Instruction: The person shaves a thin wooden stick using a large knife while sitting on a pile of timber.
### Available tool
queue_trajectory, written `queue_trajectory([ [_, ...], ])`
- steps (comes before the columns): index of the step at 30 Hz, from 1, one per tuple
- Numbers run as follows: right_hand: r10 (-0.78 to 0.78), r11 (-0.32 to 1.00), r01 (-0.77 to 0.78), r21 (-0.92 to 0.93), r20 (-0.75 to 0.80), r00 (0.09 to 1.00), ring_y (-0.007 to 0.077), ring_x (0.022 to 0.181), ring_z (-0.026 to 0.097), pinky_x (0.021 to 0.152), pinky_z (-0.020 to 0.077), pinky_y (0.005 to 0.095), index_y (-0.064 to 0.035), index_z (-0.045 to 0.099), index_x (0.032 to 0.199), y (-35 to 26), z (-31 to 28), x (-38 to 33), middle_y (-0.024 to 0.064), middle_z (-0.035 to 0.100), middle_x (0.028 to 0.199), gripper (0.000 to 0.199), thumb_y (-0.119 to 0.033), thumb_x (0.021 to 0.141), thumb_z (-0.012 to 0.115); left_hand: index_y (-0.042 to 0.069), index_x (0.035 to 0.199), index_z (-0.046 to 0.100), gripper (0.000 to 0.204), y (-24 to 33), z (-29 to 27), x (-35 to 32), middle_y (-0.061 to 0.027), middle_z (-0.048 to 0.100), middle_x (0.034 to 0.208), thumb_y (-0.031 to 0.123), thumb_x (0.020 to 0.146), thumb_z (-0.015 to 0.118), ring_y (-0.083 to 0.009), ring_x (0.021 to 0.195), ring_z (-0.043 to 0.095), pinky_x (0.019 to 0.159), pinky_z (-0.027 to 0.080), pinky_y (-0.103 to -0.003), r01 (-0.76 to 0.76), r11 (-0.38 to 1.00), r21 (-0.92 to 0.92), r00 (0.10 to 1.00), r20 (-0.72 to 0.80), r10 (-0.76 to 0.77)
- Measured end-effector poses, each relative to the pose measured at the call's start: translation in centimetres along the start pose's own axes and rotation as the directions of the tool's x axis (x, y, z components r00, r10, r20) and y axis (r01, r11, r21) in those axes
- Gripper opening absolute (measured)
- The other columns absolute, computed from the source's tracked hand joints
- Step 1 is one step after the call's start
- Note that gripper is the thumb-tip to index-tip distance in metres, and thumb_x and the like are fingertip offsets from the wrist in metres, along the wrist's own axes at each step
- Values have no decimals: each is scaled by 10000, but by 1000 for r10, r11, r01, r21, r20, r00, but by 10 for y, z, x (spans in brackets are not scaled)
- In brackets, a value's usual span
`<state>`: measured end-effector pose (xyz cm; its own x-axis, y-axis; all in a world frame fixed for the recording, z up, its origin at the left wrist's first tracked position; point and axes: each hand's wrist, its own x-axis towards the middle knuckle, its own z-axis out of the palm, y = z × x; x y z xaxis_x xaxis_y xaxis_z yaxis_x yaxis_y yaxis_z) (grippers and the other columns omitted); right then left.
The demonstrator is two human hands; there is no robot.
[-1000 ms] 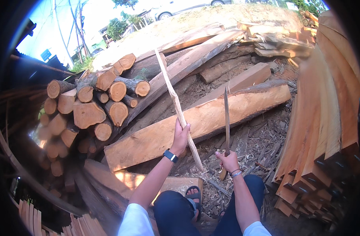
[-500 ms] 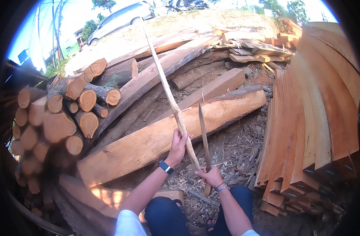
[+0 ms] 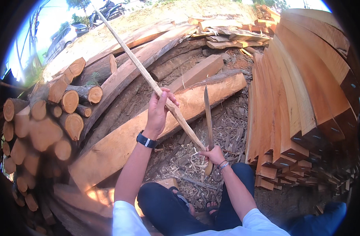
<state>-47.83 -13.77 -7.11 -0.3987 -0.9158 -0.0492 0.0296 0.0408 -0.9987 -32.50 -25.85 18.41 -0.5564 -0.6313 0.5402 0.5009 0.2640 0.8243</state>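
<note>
A long, thin, pale wooden pole (image 3: 134, 61) slants from near my knees up to the far left, its bark stripped off. Around its lower half my left hand (image 3: 159, 114) is closed, thumb on top. My right hand (image 3: 214, 154) is closed on the handle of a machete (image 3: 208, 118) and touches the pole's near end. The blade points upward and away, beside the pole, and the handle's rounded butt shows below my fingers. Beneath both hands lies a thick, rough-sawn timber beam (image 3: 156, 137); the pole passes above it.
Round logs (image 3: 44, 133) are piled at left. On the right rises a tall stack of sawn boards (image 3: 298, 98). Wood shavings (image 3: 191, 161) litter the ground by my sandalled feet. Beyond the slabs stand a motorcycle (image 3: 107, 13) and a car (image 3: 62, 42). Dark blue cloth (image 3: 325, 220) shows lower right.
The pole has tilted further left, and my left hand has moved left and up with it. My right hand has risen slightly, still gripping the machete. The view has shifted right.
</note>
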Motion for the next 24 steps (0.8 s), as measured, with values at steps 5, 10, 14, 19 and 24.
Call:
queue_trajectory([
  [5, -19, 996, 17, 83, 30, 999, 94, 440, 546, 422, 438, 251, -12, 623, 650, 7, 12, -2, 14, 575, 540, 250, -145, 714, 824, 68, 1043, 515, 320, 61, -20, -8, -52, 524, 838, 377, 1014, 436, -170, 739, 526, 718, 474, -330, -118, 986, -113, 991, -77, 110],
  [10, 39, 996, -40, -74, -11, 999, 82, 448, 532, 434, 423, 251, 22, 658, 703, 33, 12, -1, 12, 587, 554, 230, -157, 697, 802, 109, 908, 512, 291, 84, -30, -40, -5, 470, 728, 381, 1002, 473, -118, 629, 458, 612, 393, -282, -181, 972, -150, 958, -251, 140],
  [14, 39, 999, -39, -1, 79, 996, 75, 464, 530, 447, 429, 248, 27, 668, 813, 25, 37, -19, 10, 591, 587, 241, -133, 690, 800, 123, 853, 485, 286, 98, -42, -74, 13, 437, 670, 367, 1002, 481, -99, 577, 409, 570, 365, -256, -241, 961, -136, 929, -318, 188],
  [19, 9, 990, 15, -142, 161, 987, 93, 539, 555, 529, 451, 275, 22, 699, 954, 17, 17, -31, 20, 635, 665, 370, -192, 684, 834, 128, 815, 459, 289, 115, -24, -91, 25, 386, 615, 345, 1003, 488, -69, 537, 353, 517, 336, -214, -282, 945, -166, 919, -331, 217],
  [24, -6, 944, 41, -328, 108, 994, 115, 572, 587, 572, 470, 299, -33, 722, 978, 3, -1, -54, 39, 646, 680, 446, -344, 675, 827, 136, 730, 429, 319, 115, 4, -97, 40, 276, 513, 307, 990, 501, -59, 416, 271, 421, 264, -216, -205, 958, -202, 941, -310, 136],
])
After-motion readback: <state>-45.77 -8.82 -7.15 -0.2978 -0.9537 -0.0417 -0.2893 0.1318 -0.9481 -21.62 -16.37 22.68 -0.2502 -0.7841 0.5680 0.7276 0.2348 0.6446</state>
